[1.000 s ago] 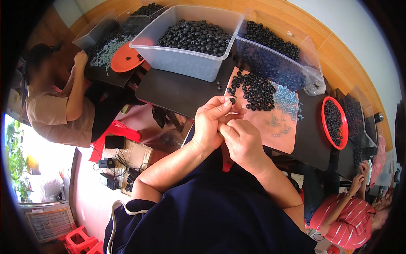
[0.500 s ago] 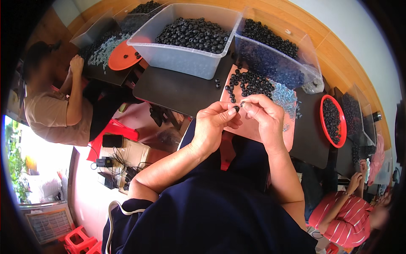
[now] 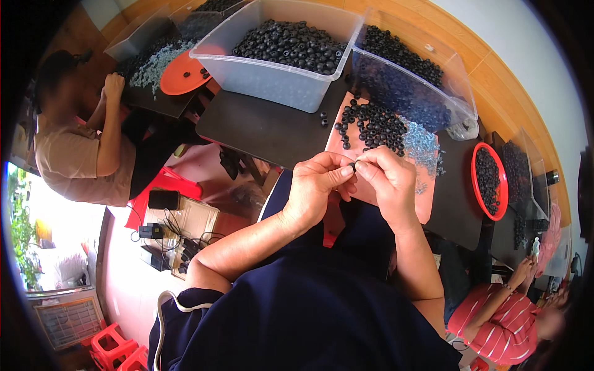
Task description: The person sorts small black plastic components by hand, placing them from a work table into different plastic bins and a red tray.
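Observation:
My left hand [image 3: 317,185] pinches a small black ring-shaped piece [image 3: 353,166] between thumb and fingers, above the near edge of a pink board [image 3: 424,204]. Against it, the thumb and forefinger of my right hand [image 3: 391,179] are pressed together; whatever they hold is too small to name. Just beyond my hands, a loose heap of black round pieces with holes [image 3: 377,127] lies on the board. Beside that heap, to the right, spreads a pile of tiny clear bluish pieces [image 3: 422,143].
A large clear bin [image 3: 266,77] and another bin [image 3: 402,83], both full of black pieces, stand behind on the dark table [image 3: 260,130]. A red basket [image 3: 506,179] holds more at right. One person [image 3: 86,148] sits at left, another [image 3: 501,324] at lower right.
My hands have come closer together, and the black piece is now more covered by my fingers. The whole view has shifted slightly. The person at lower right now has a small pale object at the hands.

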Demonstrator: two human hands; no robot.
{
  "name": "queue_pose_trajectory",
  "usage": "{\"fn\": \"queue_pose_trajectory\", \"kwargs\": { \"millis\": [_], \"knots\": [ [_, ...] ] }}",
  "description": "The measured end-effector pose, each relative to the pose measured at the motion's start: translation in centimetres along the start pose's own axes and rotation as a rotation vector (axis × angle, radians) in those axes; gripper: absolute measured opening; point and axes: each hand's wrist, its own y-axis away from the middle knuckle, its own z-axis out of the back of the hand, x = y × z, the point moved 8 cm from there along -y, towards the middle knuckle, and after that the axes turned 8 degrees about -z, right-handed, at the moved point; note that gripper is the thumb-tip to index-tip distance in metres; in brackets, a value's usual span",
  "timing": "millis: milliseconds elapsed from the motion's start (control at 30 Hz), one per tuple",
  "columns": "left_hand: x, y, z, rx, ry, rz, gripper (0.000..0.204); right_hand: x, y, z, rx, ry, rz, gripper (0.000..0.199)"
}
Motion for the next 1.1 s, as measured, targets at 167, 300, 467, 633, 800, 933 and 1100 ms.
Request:
{"fn": "queue_pose_trajectory", "kwargs": {
  "millis": [167,300,467,633,800,933,1100],
  "knots": [
    [0.7,0.3,0.4,-0.016,0.018,0.034,0.011,2.8,0.6,-0.6,-0.002,0.379,0.319,0.01],
    [0.6,0.4,0.4,-0.012,0.02,0.051,0.011,3.4,1.0,-1.0,0.036,0.525,0.436,0.018],
    [0.6,1.1,0.1,-0.033,0.027,0.054,0.012,3.4,1.7,-1.5,0.026,0.592,0.478,0.019],
    [1.3,1.5,0.6,-0.075,0.059,0.061,0.01,4.0,2.4,-2.2,-0.005,0.574,0.497,0.022],
    [2.0,2.0,1.0,-0.142,0.04,0.074,0.007,2.6,3.1,-2.9,-0.088,0.649,0.504,0.02],
    [1.5,2.3,1.4,-0.114,0.007,0.041,0.007,3.0,3.1,-3.4,-0.048,0.623,0.559,0.019],
    [0.6,1.8,1.6,-0.068,0.013,0.011,0.008,3.2,2.6,-3.7,-0.012,0.598,0.562,0.019]
  ]
}}
